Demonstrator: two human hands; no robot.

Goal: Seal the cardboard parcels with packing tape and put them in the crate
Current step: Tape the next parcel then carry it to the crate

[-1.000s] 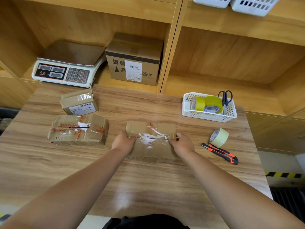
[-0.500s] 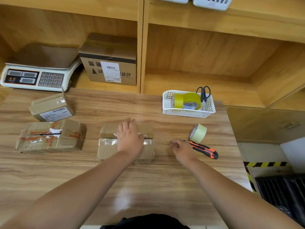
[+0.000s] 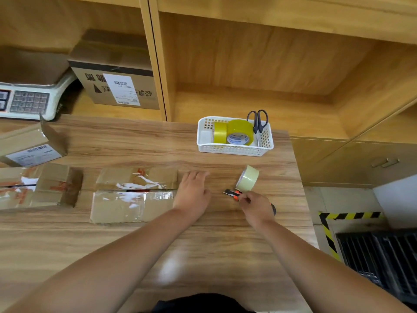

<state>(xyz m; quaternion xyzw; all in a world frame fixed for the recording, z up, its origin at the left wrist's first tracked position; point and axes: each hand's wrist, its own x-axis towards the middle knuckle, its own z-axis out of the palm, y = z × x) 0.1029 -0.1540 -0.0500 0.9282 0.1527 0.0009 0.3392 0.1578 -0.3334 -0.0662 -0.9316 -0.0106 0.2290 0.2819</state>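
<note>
A: Left hand point(image 3: 193, 193)?
B: Flat on counter point(image 3: 214, 256), fingers straight, gripping nothing. Parcel point(image 3: 133, 195) right against its left side, top seam gaping; actual contact unclear.
A: Right hand point(image 3: 256, 205)?
B: Clenched round orange-black utility knife point(image 3: 232, 192), tip poking out left. Tape roll point(image 3: 248, 178) on edge just beyond the knuckles.
A: Rest?
B: Second parcel point(image 3: 38, 188) well left of left hand. White basket point(image 3: 234, 151) farther back, yellow tape and scissors inside.

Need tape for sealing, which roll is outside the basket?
The pale roll standing on edge just beyond the right hand gripping the utility knife; both yellow rolls sit inside the white basket.
</note>
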